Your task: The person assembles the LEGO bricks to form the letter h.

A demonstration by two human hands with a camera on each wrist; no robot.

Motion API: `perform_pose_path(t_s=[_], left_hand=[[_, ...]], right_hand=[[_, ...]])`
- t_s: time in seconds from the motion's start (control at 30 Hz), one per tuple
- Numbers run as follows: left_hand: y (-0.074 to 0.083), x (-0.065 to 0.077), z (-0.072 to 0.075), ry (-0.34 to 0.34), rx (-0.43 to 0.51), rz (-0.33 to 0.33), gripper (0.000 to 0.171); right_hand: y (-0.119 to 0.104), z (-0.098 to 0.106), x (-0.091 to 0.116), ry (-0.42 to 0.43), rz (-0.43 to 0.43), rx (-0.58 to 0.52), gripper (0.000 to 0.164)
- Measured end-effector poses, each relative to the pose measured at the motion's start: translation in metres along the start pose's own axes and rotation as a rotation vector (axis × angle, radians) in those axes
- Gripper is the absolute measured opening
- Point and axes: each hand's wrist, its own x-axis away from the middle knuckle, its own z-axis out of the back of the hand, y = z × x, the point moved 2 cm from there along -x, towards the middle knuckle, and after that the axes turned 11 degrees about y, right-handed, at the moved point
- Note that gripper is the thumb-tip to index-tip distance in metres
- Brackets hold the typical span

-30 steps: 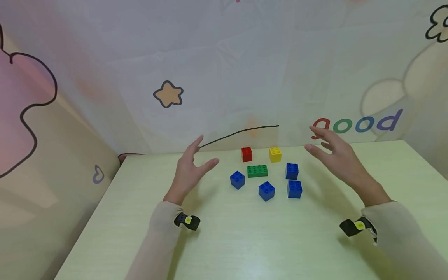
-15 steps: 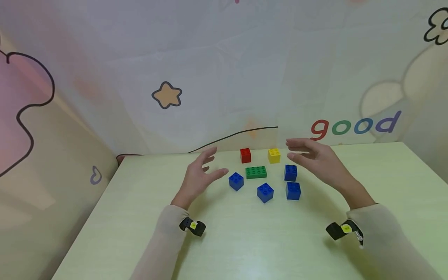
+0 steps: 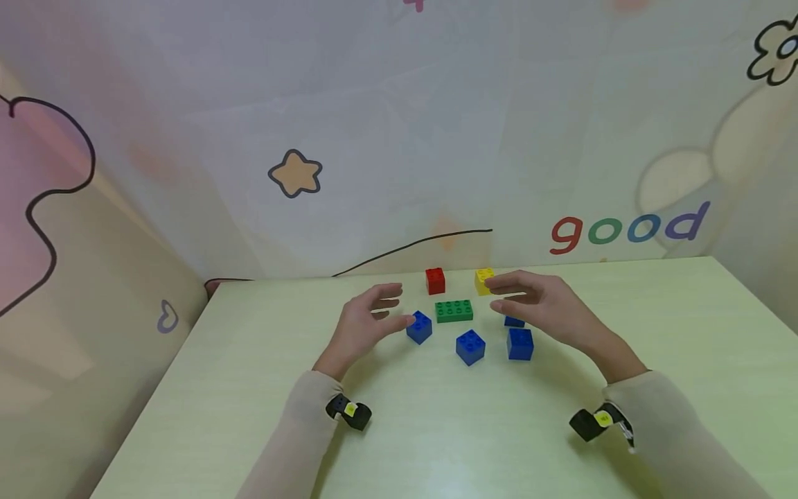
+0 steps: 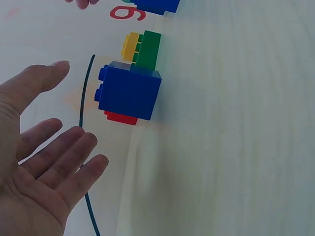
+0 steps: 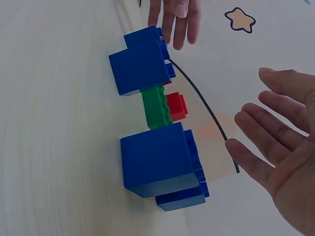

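Observation:
My left hand hovers with relaxed fingers at the left of a group of toy building bricks, its thumb tip overlapping the leftmost blue brick in the head view. Across the group, my right hand is held above the table, fingers loosely bent and holding nothing. It partly covers the yellow brick and a blue brick. Between the hands lies a long green brick, with a red brick behind it. Two more blue bricks stand nearer me, one turned cornerwise, the other squarer.
The bricks stand on a pale wooden table. A printed cloth backdrop rises along the table's far edge, and a side panel stands at the left. Each wrist wears a small black camera on a strap.
Both hands have moved inward and lower toward the bricks, the right hand coming left over the yellow and back blue bricks. The bricks stay where they were; the head view has shifted slightly.

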Motion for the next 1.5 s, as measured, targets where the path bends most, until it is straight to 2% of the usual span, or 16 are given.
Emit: perform_pose_path(t_s=[0.23,0.47,0.77,1.03,1.5], left_hand=[[-0.011,0.002,-0.005,-0.029,-0.005,0.049,0.054],[-0.012,0.004,-0.009,-0.083,0.004,0.034,0.053],[-0.014,0.003,-0.011,-0.101,-0.004,0.048,0.053],[-0.016,0.001,-0.015,-0.1,-0.027,0.083,0.049],[-0.018,0.0,-0.017,-0.092,-0.03,0.098,0.041]], right_hand=[[0.006,-0.013,0.0,-0.055,-0.021,0.004,0.043],[0.009,-0.022,-0.001,-0.126,-0.018,0.019,0.04],[0.013,-0.028,-0.003,-0.197,-0.027,0.036,0.04],[0.018,-0.034,-0.002,-0.295,-0.002,0.136,0.044],[0.019,-0.034,-0.002,-0.31,-0.015,0.139,0.04]])
